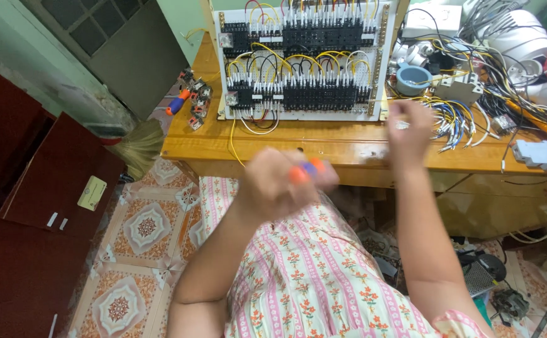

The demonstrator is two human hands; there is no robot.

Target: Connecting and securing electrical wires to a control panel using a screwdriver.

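Gripping a screwdriver (pixel 306 169) with an orange and blue handle, the left hand (pixel 279 183) is closed in a fist in front of the near edge of the tabletop (pixel 323 147), above the lap; the picture is blurred here, so the tip of the tool is not clear. The right hand (pixel 409 133) is raised over the near edge, its fingers pinched on something small and pale that I cannot identify. Just behind both hands, a white wiring board (pixel 303 62) with black terminal rows and yellow wires leans at the back of the tabletop. A bundle of loose wires (pixel 458 122) lies to the right of the right hand. A second orange and blue screwdriver (pixel 177 103) lies at the left edge.
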